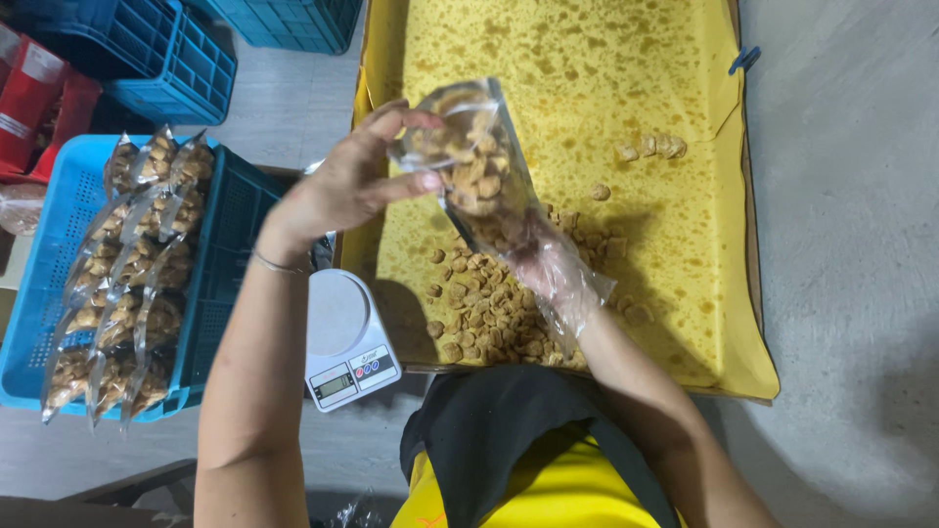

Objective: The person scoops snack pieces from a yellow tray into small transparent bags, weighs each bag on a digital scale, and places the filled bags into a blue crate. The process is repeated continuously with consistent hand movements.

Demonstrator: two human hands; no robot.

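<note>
My left hand (pixel 347 181) pinches the top edge of a clear plastic bag (pixel 476 161) partly filled with small brown fried snack pieces. My right hand (pixel 553 269), in a thin clear plastic glove, supports the bag from below. Both hands hold it above a large tray lined with oil-stained yellow paper (pixel 626 59). A heap of loose snack pieces (pixel 489 313) lies on the paper under my hands. A few more pieces (pixel 650 147) sit farther up the tray.
A small white digital kitchen scale (pixel 344 337) stands left of the tray. A blue plastic crate (pixel 49 244) at the left holds several filled bags (pixel 132 274). More blue crates (pixel 186 49) and a red one (pixel 39 88) sit behind. Grey concrete floor (pixel 851 196) lies at the right.
</note>
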